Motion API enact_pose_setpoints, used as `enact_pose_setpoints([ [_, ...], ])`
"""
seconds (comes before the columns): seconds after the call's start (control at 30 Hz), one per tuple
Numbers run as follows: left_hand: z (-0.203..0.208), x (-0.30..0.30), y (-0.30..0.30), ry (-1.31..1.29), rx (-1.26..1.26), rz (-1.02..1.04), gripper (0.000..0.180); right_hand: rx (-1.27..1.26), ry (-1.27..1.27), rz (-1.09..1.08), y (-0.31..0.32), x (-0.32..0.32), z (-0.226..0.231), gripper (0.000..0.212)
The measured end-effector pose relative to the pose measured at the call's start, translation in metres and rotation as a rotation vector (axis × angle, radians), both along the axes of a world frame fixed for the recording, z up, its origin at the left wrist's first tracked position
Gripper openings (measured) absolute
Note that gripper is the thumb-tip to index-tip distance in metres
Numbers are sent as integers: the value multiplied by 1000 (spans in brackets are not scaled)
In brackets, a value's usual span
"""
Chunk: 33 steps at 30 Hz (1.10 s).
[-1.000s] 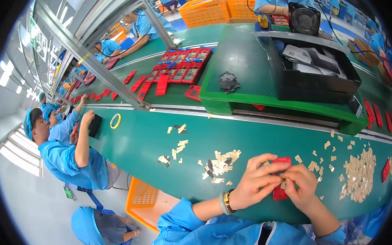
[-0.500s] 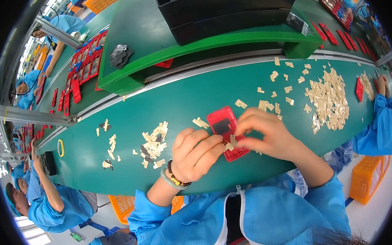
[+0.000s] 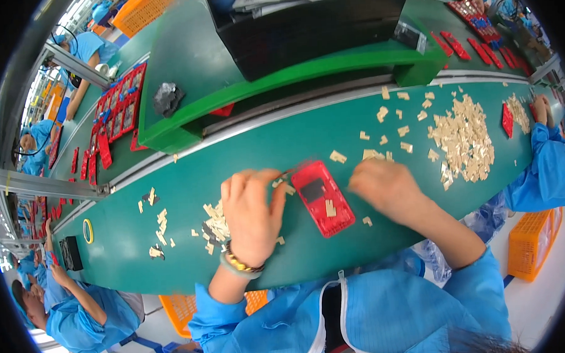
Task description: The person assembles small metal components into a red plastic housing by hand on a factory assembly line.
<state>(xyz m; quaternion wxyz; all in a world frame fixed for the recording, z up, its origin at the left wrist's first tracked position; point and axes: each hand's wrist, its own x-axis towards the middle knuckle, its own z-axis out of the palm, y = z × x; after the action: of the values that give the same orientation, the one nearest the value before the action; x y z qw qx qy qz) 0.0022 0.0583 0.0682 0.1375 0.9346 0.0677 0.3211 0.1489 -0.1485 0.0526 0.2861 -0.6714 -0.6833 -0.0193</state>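
Observation:
A red rectangular case [image 3: 340, 222] lies tilted on the green work surface [image 3: 262, 152], with a dark patch in its upper half. Lower down on it sits a small beige L-shaped piece [image 3: 330, 208]. My left hand [image 3: 251, 206] is by the case's upper left corner, thumb and fingers apart. A thin dark streak at its fingertips is too blurred to name. To the right of the case, my right hand [image 3: 387, 188] is apart from it, close to several loose beige pieces [image 3: 373, 155]. Its fingers are curled and smeared by motion.
Beige pieces form a large pile [image 3: 464, 140] at right and a smaller one [image 3: 216, 223] beside my left hand. A green raised shelf [image 3: 278, 76] carries a black bin [image 3: 314, 39]. A yellow tape ring [image 3: 88, 231] lies at left. Co-workers sit on both sides.
My hands have moved apart: the left went left, the right drew away to the right. The beige piece they were handling now lies on the case. The view has shifted slightly.

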Motion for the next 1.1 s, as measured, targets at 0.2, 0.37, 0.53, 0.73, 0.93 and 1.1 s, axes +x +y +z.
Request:
enact_pose_setpoints([
  [0.2,2,6,-8,219,-364,-244,32,88,-83,-368,28,-24,18,36],
  [0.37,4,4,-3,160,-529,-180,28,272,-292,-217,66,-25,7,21],
  [0.53,-11,15,3,-186,-978,-64,36,432,-282,-202,90,-3,3,18],
  [0.73,-58,-4,-33,258,-17,-261,49,-209,1260,-401,70,12,-34,12],
  [0.93,-64,-4,-37,252,102,-239,49,-207,1030,-462,73,10,-44,9],
  [1.1,-66,-5,-36,248,67,-234,49,-274,1014,-511,78,6,-39,9],
])
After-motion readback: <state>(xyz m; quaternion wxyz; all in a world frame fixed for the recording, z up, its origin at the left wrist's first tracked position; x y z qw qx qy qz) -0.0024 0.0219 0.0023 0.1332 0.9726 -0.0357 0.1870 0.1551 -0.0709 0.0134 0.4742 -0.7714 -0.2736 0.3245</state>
